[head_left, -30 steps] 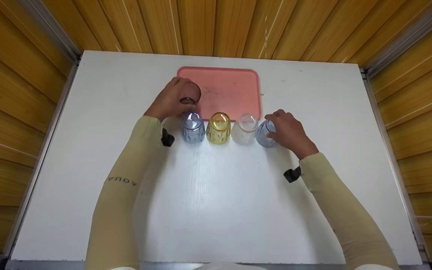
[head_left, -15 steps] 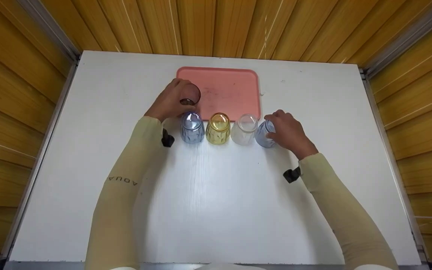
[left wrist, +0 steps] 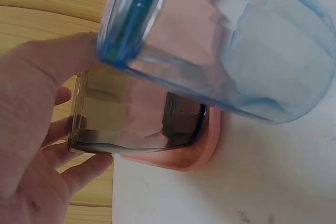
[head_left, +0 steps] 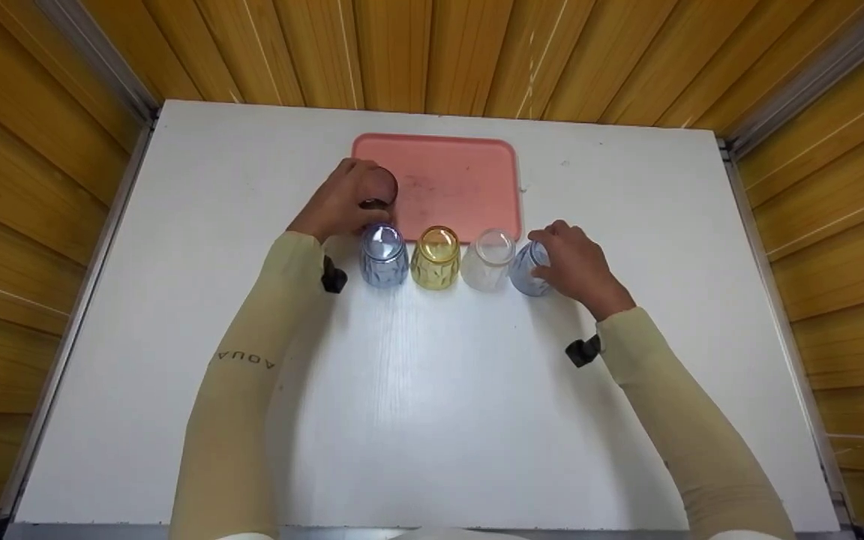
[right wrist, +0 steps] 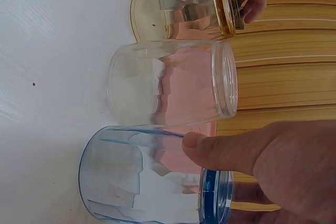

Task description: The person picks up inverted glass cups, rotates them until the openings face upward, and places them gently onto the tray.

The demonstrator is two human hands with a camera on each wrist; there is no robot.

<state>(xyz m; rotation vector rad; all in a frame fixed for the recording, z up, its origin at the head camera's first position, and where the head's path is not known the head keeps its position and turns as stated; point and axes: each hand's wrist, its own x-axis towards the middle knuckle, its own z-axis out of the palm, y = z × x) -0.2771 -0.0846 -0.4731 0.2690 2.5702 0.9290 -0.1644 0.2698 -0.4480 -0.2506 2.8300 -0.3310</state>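
Note:
My left hand (head_left: 338, 201) grips a dark smoky drinking glass (left wrist: 184, 121) near its rim, thumb on one side and fingers on the other. That glass is mouth up, its thick base at the left part of the pink tray (head_left: 462, 180). In front of the tray a row of glasses stands mouth down: a blue glass (head_left: 385, 259), a yellow glass (head_left: 436, 260), a clear glass (head_left: 488, 262) and a second blue glass (right wrist: 142, 174). My right hand (head_left: 576, 262) holds this second blue glass by its raised base, thumb along the near side.
The white table (head_left: 417, 420) runs up to wood-panelled walls (head_left: 469, 56) at the back and both sides. From the left wrist, the nearer blue glass overlaps the smoky one. Black wrist cameras (head_left: 583, 350) sit under both sleeves.
Both hands keep their grips and barely move. The smoky glass has shifted very slightly left in the left hand; the row of glasses stands as before.

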